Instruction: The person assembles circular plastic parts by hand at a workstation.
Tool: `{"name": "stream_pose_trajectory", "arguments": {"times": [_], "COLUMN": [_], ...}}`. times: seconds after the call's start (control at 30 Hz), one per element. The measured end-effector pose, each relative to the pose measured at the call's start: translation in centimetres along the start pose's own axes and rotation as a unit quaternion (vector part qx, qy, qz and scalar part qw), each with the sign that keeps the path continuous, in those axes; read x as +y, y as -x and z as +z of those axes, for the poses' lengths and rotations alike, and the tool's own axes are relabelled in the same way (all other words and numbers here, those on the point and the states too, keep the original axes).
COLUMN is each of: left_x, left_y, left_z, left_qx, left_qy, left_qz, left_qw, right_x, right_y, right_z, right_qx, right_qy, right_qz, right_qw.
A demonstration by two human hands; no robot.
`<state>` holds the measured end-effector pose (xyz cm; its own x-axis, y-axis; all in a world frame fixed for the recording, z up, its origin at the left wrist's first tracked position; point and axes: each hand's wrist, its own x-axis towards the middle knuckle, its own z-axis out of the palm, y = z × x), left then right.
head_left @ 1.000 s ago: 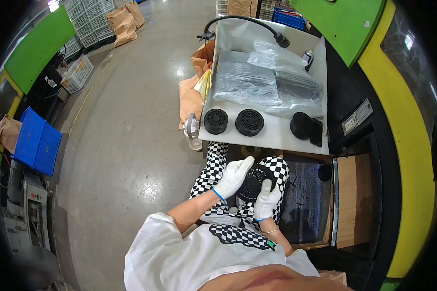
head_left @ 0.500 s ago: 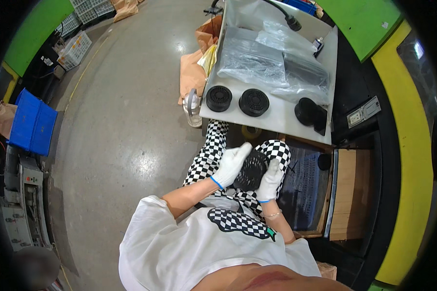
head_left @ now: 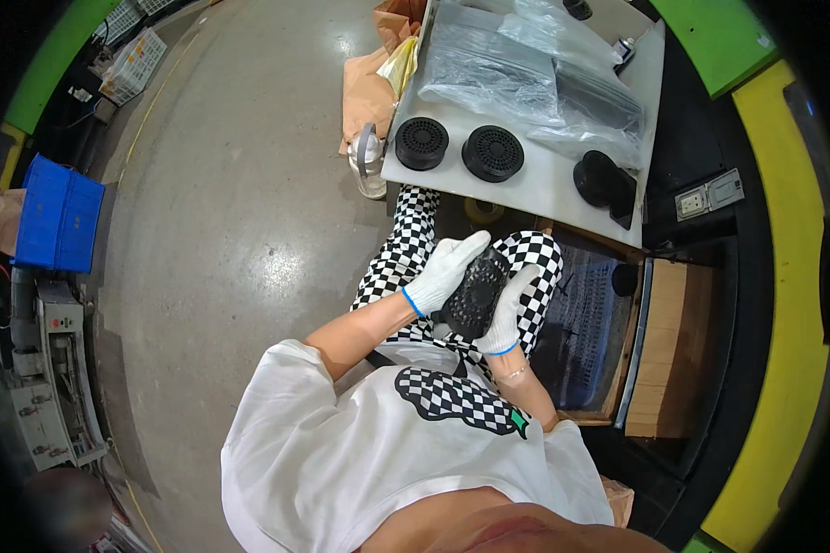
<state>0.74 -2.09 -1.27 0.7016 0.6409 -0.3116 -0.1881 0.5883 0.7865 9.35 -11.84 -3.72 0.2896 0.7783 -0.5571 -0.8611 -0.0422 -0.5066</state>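
Note:
Over my lap I hold a black round plastic part with a perforated grille face [head_left: 478, 297], tilted so that it looks narrow. My left hand [head_left: 444, 269], in a white glove with a blue cuff, grips its left side with the thumb along the top. Gloved the same way, my right hand [head_left: 505, 313] closes on its right side; some fingertips are hidden beneath the part. Two similar black grille discs [head_left: 421, 144] [head_left: 493, 154] lie along the near edge of the white table [head_left: 535, 205]. Further right, a black round piece [head_left: 599, 179] leans beside a flat black piece.
Clear plastic bags [head_left: 498, 83] cover much of the table. A brown paper bag [head_left: 364, 92] and a white handled container [head_left: 369, 161] stand left of it. Below right are a blue mesh crate [head_left: 581, 313] and a cardboard box [head_left: 659, 350]. A blue bin [head_left: 60, 217] sits far left.
The held grille part has turned and tilted between my hands, showing a narrower outline. My hands stay on its two sides. The whole view has shifted slightly, with the table higher in the picture.

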Motion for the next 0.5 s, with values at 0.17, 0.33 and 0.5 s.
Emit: {"name": "stream_pose_trajectory", "arguments": {"times": [0.17,0.33,0.5], "left_x": [-0.1,0.4,0.4], "left_y": [-3.8,-7.1,-9.6], "left_z": [-2.4,-4.8,-8.1], "left_qx": [0.045,0.042,0.163], "left_qy": [-0.128,0.045,0.113], "left_qz": [0.017,0.009,0.078], "left_qw": [0.991,0.998,0.977], "right_x": [-2.8,-5.5,-7.0], "right_y": [-4.7,-7.0,-9.8], "right_z": [-1.0,1.2,2.6], "right_qx": [0.089,0.032,0.062], "right_qy": [0.197,0.360,0.277], "right_qz": [-0.120,-0.321,-0.306], "right_qw": [0.969,0.875,0.909]}}
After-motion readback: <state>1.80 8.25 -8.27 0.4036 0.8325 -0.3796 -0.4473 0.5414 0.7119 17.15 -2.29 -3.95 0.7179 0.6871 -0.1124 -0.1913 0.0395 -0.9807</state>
